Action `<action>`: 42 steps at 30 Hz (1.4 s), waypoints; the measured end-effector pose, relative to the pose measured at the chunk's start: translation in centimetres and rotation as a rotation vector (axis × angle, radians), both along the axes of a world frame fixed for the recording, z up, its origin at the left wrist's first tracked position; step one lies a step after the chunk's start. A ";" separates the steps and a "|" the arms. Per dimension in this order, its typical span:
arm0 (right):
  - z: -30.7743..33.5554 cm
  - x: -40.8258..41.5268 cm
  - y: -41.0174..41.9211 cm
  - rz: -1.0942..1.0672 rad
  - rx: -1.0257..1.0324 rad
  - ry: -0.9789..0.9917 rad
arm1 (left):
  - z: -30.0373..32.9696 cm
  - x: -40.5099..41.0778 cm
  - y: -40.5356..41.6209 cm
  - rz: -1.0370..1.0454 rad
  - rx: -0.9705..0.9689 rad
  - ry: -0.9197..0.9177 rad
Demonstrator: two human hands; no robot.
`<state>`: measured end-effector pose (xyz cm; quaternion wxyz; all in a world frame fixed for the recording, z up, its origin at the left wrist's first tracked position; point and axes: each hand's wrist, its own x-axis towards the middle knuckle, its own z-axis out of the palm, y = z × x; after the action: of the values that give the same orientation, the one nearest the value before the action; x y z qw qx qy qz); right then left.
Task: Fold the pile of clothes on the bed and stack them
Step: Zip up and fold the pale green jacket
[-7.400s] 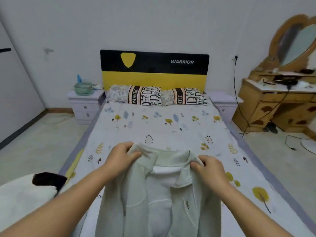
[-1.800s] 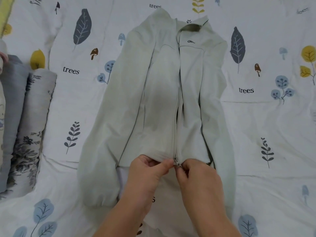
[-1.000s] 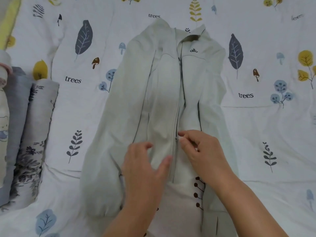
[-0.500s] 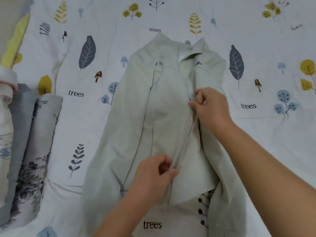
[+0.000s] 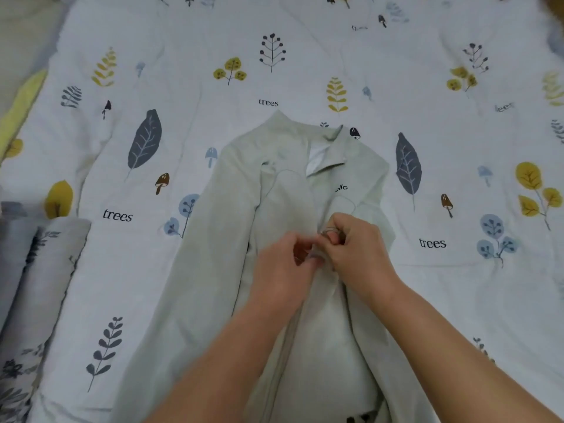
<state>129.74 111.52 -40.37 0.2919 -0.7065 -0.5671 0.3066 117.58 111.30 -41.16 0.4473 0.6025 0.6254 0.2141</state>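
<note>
Since half a second ago my left hand [image 5: 282,264] has climbed to join my right hand [image 5: 355,250] at mid-chest, both pinching the zip of the pale green jacket [image 5: 213,270] lying flat on the bedsheet [image 5: 152,285]: zipping nearly done, folding the sleeves inward comes next.

Both forearms are bare with no sleeves, and the right hand [image 5: 358,251] wears a ring.

A bedroom in a home: a bed [image 5: 427,300] fills nearly the whole view, covered by a white sheet [image 5: 122,270] printed with leaves, mushrooms and the word "trees". Folded floral and grey fabrics [image 5: 33,285] lie at its left edge, beside a strip of yellow [image 5: 21,102].
</note>
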 end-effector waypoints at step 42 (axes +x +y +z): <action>-1.7 4.0 14.1 -0.285 -0.087 0.536 | -0.5 4.7 11.6 0.055 0.084 0.022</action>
<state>133.75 125.65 -42.03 0.4405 -0.6849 -0.3514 0.4620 122.31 122.90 -41.68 0.4086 0.6058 0.6370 0.2456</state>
